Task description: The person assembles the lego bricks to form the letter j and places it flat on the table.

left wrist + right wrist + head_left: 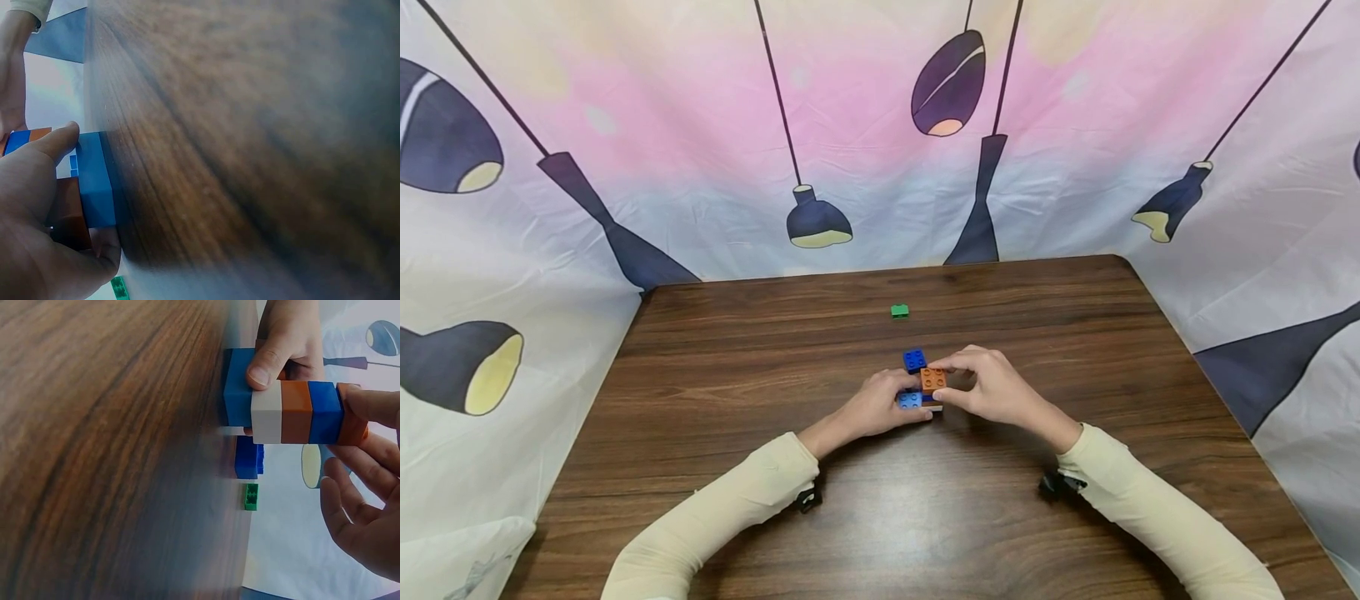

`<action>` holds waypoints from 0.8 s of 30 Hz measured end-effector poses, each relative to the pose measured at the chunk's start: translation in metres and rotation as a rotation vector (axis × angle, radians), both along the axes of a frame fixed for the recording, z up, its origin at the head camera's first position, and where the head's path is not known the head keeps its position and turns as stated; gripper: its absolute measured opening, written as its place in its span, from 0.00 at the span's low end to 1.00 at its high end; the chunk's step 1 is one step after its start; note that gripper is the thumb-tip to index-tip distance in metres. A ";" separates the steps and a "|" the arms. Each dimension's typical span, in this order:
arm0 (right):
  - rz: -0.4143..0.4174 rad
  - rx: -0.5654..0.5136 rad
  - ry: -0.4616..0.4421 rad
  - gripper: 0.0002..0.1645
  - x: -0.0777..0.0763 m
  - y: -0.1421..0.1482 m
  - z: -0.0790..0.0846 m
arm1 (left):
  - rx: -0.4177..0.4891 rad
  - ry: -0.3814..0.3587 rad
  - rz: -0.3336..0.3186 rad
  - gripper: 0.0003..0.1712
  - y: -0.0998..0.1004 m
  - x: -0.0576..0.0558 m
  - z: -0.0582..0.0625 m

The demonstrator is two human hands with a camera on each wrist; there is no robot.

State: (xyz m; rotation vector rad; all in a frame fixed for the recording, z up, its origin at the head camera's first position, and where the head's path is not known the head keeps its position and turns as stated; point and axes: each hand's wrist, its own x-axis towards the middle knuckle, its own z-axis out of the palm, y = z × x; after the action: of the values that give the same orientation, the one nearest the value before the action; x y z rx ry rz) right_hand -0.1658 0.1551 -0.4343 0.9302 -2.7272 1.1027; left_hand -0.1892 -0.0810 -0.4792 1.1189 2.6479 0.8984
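Toy building bricks stand stacked on the table. In the right wrist view the stack has a light-blue base brick [238,394], then a white brick [267,415], an orange brick [296,412], a blue brick [325,412] and a top orange brick [350,415]. My right hand [992,388] pinches that top one between thumb and index finger, slightly tilted in the right wrist view. With thumb and fingers on opposite sides, my left hand [877,405] grips the lower bricks. Beside the column, another orange-brown brick [70,212] shows on the base, partly covered by the left hand.
A dark-blue brick [914,360] lies just behind the stack, and a small green brick [899,311] lies farther back. The brown wooden table [760,333] ends at a printed cloth [880,150] hanging behind it and at both sides.
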 end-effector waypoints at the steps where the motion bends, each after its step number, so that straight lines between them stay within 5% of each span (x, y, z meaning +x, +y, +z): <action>1: 0.000 0.004 0.008 0.24 0.000 0.000 0.000 | -0.001 0.001 -0.001 0.21 0.000 0.000 0.000; 24: 0.015 0.089 0.142 0.22 -0.002 -0.001 0.002 | -0.006 -0.018 0.013 0.21 -0.001 0.003 0.003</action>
State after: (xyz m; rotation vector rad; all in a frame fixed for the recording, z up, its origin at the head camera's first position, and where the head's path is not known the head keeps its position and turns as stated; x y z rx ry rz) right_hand -0.1681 0.1538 -0.4327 1.0003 -2.6766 0.8870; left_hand -0.1865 -0.0821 -0.4766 1.0884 2.6442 0.8985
